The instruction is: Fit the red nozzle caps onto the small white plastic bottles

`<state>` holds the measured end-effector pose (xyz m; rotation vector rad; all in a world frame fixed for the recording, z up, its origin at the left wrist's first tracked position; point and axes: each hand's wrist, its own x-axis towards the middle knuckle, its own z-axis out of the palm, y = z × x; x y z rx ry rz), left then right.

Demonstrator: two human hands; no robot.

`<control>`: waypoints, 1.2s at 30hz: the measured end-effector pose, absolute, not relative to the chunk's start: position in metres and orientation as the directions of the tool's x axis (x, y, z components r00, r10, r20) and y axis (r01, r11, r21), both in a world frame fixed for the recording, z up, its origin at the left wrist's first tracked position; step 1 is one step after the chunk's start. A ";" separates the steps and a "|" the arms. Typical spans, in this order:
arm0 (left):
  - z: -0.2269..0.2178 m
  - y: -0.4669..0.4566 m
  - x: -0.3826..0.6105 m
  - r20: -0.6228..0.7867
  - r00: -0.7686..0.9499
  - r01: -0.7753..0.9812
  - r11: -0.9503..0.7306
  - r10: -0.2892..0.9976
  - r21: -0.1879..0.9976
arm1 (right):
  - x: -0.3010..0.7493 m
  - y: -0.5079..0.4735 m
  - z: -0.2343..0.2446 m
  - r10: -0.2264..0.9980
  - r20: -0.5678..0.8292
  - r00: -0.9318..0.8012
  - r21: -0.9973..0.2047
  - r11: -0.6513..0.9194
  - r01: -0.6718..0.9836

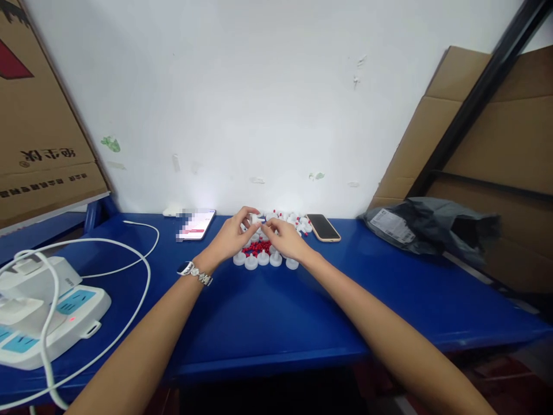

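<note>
Both my hands meet over a heap of small parts near the back of the blue table (259,311). My left hand (233,235), with a watch on its wrist, pinches a small white round cap (254,219) between thumb and fingers. My right hand (286,237) is closed in a pinch right beside that cap, touching it or a tiny piece I cannot make out. Below the hands lies a pile of small red pieces (257,247). A row of white caps (263,259) lines its front edge, and more white caps (290,218) lie behind.
A lit phone (196,224) lies left of the pile, a dark phone (323,227) right of it. A white power strip (38,311) with cables sits at the front left. A grey plastic bag (427,227) rests at the right. Cardboard leans on both sides.
</note>
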<state>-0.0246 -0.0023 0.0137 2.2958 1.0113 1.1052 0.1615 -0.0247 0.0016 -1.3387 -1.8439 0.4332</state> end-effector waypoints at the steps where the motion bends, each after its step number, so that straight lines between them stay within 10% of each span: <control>1: 0.013 -0.004 -0.023 0.508 0.432 0.452 -0.666 0.745 0.593 | 0.161 -0.024 0.003 0.912 0.396 -0.104 -0.722 0.379 0.579; 9: 0.008 0.000 -0.022 0.539 0.380 0.512 -0.656 0.752 0.555 | 0.163 0.002 0.013 0.922 0.368 -0.117 -0.913 0.383 0.144; 20: -0.002 0.011 -0.028 0.493 0.366 0.659 -0.594 0.789 0.461 | 0.170 0.081 0.014 0.920 0.378 -0.102 -0.397 0.261 0.880; 25: -0.002 0.009 -0.027 0.459 0.380 0.683 -0.578 0.803 0.446 | 0.164 0.083 0.010 0.929 0.305 -0.209 -0.194 0.276 0.941; 36: -0.004 0.007 -0.026 0.448 0.389 0.704 -0.573 0.805 0.420 | 0.179 0.088 0.011 0.964 0.255 -0.078 -0.149 0.118 0.982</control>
